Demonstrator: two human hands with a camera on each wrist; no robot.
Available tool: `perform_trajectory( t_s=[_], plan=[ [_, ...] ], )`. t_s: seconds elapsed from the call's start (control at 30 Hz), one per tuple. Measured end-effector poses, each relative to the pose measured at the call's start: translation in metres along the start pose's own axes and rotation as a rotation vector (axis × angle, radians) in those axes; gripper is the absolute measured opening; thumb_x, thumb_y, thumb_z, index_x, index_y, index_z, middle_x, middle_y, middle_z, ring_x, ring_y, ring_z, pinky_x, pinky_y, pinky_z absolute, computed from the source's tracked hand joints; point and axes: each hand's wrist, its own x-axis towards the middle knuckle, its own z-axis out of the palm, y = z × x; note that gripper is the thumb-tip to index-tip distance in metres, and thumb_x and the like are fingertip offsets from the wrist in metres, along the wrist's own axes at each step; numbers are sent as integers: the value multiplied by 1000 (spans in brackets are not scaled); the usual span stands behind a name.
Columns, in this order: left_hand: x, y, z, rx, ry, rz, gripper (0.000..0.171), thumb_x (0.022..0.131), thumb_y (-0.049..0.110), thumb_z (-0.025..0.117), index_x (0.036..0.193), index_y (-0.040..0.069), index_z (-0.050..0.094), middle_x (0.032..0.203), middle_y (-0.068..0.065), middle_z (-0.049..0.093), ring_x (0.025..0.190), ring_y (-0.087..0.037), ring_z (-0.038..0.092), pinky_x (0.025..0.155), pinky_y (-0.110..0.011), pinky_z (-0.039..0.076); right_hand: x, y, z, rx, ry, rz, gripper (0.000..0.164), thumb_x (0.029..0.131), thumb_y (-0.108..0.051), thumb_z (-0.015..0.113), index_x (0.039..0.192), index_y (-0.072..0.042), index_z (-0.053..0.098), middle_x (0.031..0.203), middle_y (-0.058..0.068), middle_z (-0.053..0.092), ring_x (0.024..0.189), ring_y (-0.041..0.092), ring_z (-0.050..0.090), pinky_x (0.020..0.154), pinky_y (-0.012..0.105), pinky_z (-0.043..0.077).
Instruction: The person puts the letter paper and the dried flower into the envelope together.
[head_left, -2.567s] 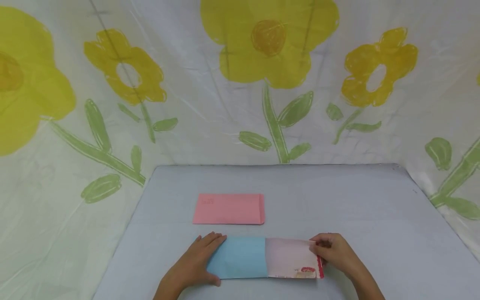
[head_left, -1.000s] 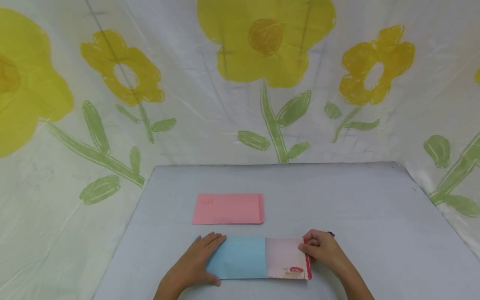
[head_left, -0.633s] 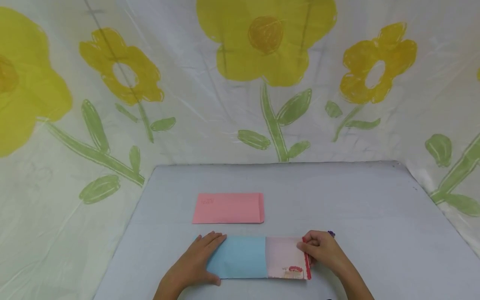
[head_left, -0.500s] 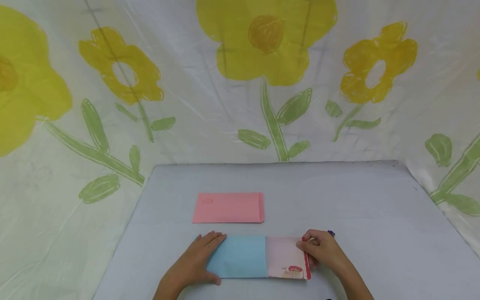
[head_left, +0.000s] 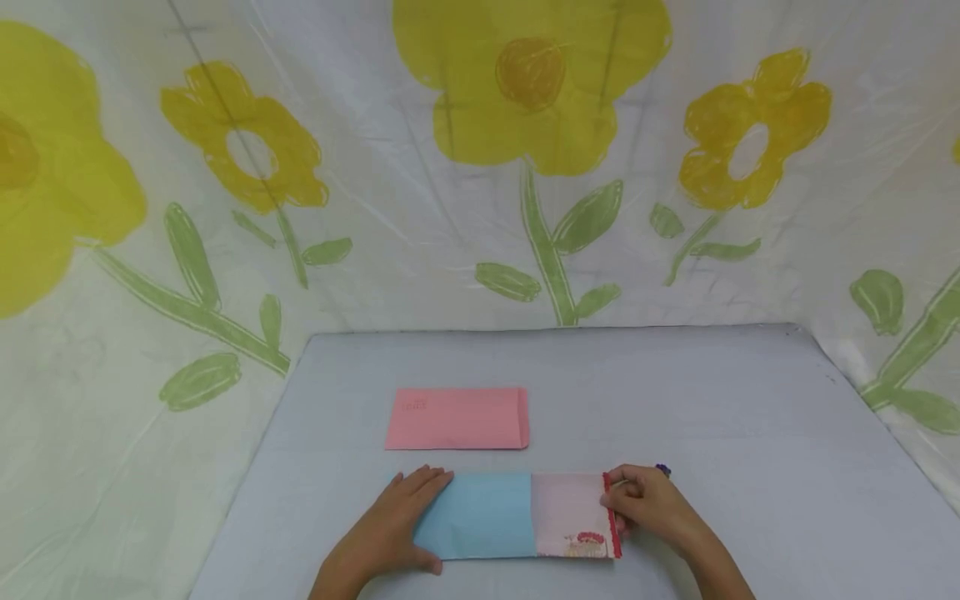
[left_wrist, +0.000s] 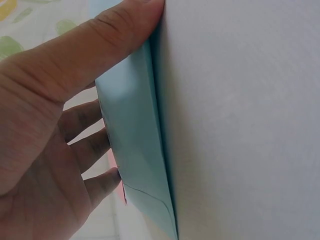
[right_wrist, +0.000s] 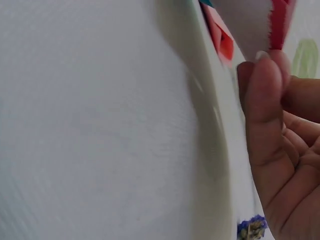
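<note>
A light blue envelope [head_left: 483, 514] lies crosswise on the table. From its right end sticks out a pale pink card [head_left: 567, 510] with a red scalloped edge [head_left: 612, 517] and a small printed picture at its lower corner. My left hand [head_left: 393, 525] rests on the envelope's left end, fingers extended. In the left wrist view, its thumb [left_wrist: 100, 45] lies over the near edge of the envelope [left_wrist: 132, 120]. My right hand [head_left: 647, 506] pinches the card by its red end, as the right wrist view also shows at the fingertips [right_wrist: 267, 75]. The card's left part is hidden inside the envelope.
Behind the blue envelope lies a pink envelope [head_left: 456, 418], its flap end to the right. Small purple flowers [right_wrist: 251, 227] show beside my right wrist. The grey-white table [head_left: 675, 375] ends at a white sheet [head_left: 420, 275] painted with yellow flowers.
Since the oldest frame, my right hand has moved left with the card, and less of it sticks out of the blue envelope. Over the last second, hardly anything has shifted. The left hand stays put.
</note>
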Motion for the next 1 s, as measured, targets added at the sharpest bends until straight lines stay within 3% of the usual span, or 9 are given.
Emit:
perform_trajectory(
  t_s=[0.17, 0.47, 1.0],
  plan=[
    [0, 0, 0, -2, 0, -3, 114, 55, 43, 96, 151, 9, 44, 151, -9, 46, 141, -32, 39, 117, -56, 24, -1, 0, -4, 28, -53, 16, 27, 92, -5, 69, 110, 12, 60, 80, 11, 69, 64, 18, 62, 60, 28, 58],
    [-1, 0, 1, 13, 13, 11, 115, 53, 44, 96, 150, 8, 45, 150, -10, 47, 140, -33, 40, 117, -57, 25, -1, 3, -2, 30, -46, 16, 16, 90, -6, 73, 96, 7, 65, 76, 11, 68, 63, 19, 63, 60, 27, 58],
    [-1, -1, -1, -8, 19, 25, 114, 55, 44, 96, 150, 8, 44, 150, -10, 47, 140, -33, 39, 117, -57, 24, 3, 3, 4, 23, -53, 13, 13, 92, -3, 68, 97, 8, 65, 78, 12, 69, 63, 21, 67, 60, 30, 60]
  ],
)
